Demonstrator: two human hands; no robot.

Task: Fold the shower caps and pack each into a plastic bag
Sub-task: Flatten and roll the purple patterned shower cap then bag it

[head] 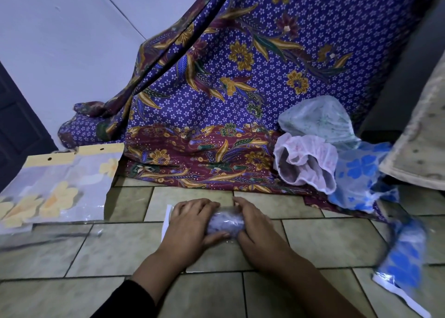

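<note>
Head view, tiled floor (pixel 125 248). Centre, near: a folded shower cap in its plastic bag (pixel 225 222) lies on the floor between both hands. The left hand (pixel 190 221) closes its grip on the bag's left part, fingers over the far side and thumb on the near edge. The right hand (pixel 255 226) curves its grip over the right end. A white flap (pixel 167 219) of the bag projects left of the left hand. Left: flower-printed empty bags (pixel 55 187), lying flat. Right, far: loose shower caps (pixel 310 154) heaped against a batik cloth (pixel 240 77). Right, near: a blue packed cap (pixel 402 252), well apart from the hands.
</note>
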